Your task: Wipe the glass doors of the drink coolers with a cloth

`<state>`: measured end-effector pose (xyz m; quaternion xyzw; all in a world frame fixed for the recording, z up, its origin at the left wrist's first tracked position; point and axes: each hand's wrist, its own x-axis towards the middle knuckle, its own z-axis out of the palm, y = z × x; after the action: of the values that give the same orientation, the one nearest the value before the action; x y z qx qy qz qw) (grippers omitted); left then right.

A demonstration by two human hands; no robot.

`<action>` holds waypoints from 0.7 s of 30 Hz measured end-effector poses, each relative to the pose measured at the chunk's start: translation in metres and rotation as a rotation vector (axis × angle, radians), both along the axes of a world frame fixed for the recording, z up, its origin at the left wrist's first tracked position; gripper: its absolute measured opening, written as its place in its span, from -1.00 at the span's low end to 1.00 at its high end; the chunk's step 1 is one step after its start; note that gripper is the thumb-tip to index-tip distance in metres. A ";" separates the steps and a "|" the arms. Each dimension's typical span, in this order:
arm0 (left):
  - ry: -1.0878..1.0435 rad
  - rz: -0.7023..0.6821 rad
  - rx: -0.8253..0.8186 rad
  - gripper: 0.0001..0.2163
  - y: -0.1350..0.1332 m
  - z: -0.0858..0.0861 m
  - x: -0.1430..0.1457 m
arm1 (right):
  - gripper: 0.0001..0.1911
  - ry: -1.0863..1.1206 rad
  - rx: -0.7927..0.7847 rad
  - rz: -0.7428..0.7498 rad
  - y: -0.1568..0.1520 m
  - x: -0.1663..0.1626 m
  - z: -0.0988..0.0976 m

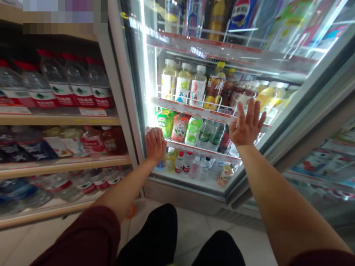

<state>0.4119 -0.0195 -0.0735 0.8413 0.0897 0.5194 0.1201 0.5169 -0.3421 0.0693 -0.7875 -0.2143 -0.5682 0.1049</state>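
A lit drinks fridge with a glass door (191,83) stands before me, its shelves seen through the glass. My left hand (155,145) rests low by the door's left edge, fingers up against the glass and somewhat blurred; it holds nothing I can see. Higher and to the right, my right hand (247,123) is spread at the glass in front of the middle shelf, empty. Whether its palm touches the glass is hard to tell. Between the hands, behind the glass, are a green drink carton (165,123), a red carton (180,127) and a light green bottle (193,131).
Wooden shelves (61,120) on the left carry red-capped water bottles (80,85) and other drinks. A second glass-fronted fridge (318,166) stands to the right. My knees (163,225) are close below the fridge, above a tiled floor (191,232).
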 end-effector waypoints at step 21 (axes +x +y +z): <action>-0.007 -0.208 0.425 -0.46 -0.070 0.154 0.040 | -0.38 -0.007 0.007 -0.005 0.000 0.000 0.001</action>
<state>0.4515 -0.0892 0.0808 0.8505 -0.1092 0.5145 -0.0068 0.5164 -0.3418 0.0698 -0.7857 -0.2107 -0.5719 0.1056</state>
